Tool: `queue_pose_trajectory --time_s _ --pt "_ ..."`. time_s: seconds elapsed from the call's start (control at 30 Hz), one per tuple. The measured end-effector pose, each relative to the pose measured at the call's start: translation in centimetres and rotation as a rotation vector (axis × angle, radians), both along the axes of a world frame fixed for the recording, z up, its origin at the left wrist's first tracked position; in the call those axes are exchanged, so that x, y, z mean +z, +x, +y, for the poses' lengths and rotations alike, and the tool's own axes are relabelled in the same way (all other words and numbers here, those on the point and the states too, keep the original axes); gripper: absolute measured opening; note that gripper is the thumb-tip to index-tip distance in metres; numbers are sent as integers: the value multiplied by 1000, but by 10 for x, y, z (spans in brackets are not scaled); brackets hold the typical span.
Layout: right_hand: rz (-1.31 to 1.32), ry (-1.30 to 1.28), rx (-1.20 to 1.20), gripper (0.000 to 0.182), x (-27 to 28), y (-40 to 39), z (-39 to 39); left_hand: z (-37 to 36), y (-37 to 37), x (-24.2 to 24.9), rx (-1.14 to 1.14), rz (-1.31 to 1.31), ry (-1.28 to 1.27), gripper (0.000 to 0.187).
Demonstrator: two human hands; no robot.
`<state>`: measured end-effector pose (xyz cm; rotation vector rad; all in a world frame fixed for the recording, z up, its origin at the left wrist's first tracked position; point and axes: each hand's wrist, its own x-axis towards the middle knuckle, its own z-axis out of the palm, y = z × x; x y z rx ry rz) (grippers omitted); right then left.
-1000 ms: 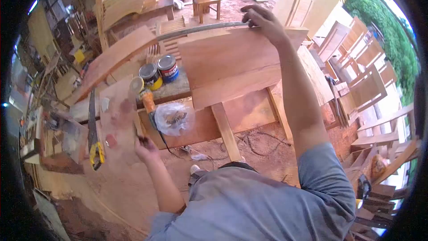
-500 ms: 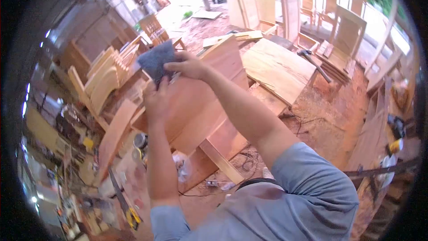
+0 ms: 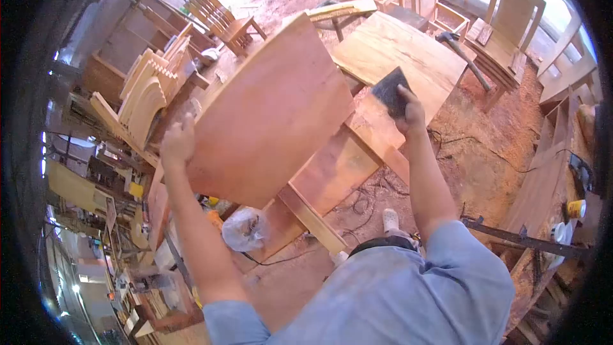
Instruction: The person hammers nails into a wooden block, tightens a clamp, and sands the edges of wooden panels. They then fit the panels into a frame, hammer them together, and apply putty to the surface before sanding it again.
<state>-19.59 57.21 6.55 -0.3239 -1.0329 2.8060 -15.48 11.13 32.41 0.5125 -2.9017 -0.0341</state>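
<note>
My right hand [image 3: 412, 115] is closed on a dark grey square of sandpaper [image 3: 391, 91], held out to the right of a large reddish-brown wooden panel [image 3: 268, 115]. At the panel's left edge, my left hand [image 3: 178, 142] is closed, its fingers curled around the border. The panel is tilted and lies over other boards. Below it, a narrow wooden bar [image 3: 313, 218] crosses another flat board [image 3: 338, 172].
A pale board [image 3: 399, 51] and a hammer [image 3: 463, 61] lie at the right. Chair frames [image 3: 511, 16] stand behind. A clear plastic bag [image 3: 244, 229] sits below the panel, near cables on the dusty floor. A slatted chair [image 3: 223, 22] stands far left.
My hands have parted. The right has carried the sandpaper to the right and lower; the left has moved left and down onto the panel's edge. The panel appears shifted and the view has tilted downward.
</note>
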Motion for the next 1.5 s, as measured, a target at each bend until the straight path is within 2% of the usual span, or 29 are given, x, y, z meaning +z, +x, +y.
queue_pose_trajectory --time_s 0.03,0.07,0.1,0.17,0.23,0.33,0.37,0.4,0.43,0.5,0.63,0.7,0.73,0.8,0.9,1.03,1.1,1.13,1.2,1.23,1.3,1.33,1.4,1.5 --pt "-21 -188 34 40 -5 2 3 -8 -2 -3 12 -22 2 73" --pt "-16 -63 71 40 5 0 0 -13 -6 -2 2 -28 3 73" --pt "-26 -60 80 40 15 -8 -2 -14 -8 -1 -10 -27 5 74" --pt "172 410 177 34 37 -32 -5 -14 -6 0 -28 -28 24 74" --pt "376 1086 260 25 79 -57 -9 -32 -14 -3 -46 -72 64 74" --pt "748 1653 258 18 142 -76 -25 -53 -25 -17 -57 -2 69 74" --pt "879 1849 251 19 153 -87 -29 -35 -18 -6 -35 -35 58 74" --pt "949 1886 300 20 161 -95 -33 -32 -15 -4 -34 -24 17 74" --pt "817 1948 392 19 177 -86 -42 -31 -14 -2 -55 -36 75 74" --pt "796 2148 409 18 197 -80 -54 -22 -11 4 -41 -47 59 73" --pt "892 2156 397 23 184 -102 -61 -19 -7 3 -20 -26 79 72" --pt "863 2273 474 26 182 -107 -63 -20 -5 1 -119 4 86 69" --pt "865 2276 478 26 179 -111 -62 -18 -4 -2 -117 3 90 69" --pt "1026 2123 425 27 174 -115 -59 -15 -3 -5 -57 116 7 66" --pt "957 2095 433 33 172 -115 -63 -24 -12 0 -71 -12 89 66" --pt "1004 2068 379 33 185 -102 -61 -23 -9 0 -102 23 128 68" --pt "749 2111 615 33 189 -101 -52 -16 -5 3 -140 25 105 68" --pt "751 2110 620 33 182 -106 -43 -14 -4 3 -137 23 107 68" --pt "669 1837 604 31 155 -119 -21 -12 -4 2 -97 55 83 68" --pt "672 1836 603 31 145 -120 -13 -12 -4 3 -96 56 81 68" --pt "450 1326 594 27 122 -117 -1 -12 -4 3 -91 32 115 68" --pt "450 1319 594 27 104 -119 2 -12 -3 4 -90 30 109 68" --pt "379 728 549 29 68 -120 5 -10 -4 5 -74 25 121 69" --pt "342 366 541 32 42 -104 -9 -14 -7 5 -56 -12 121 69"
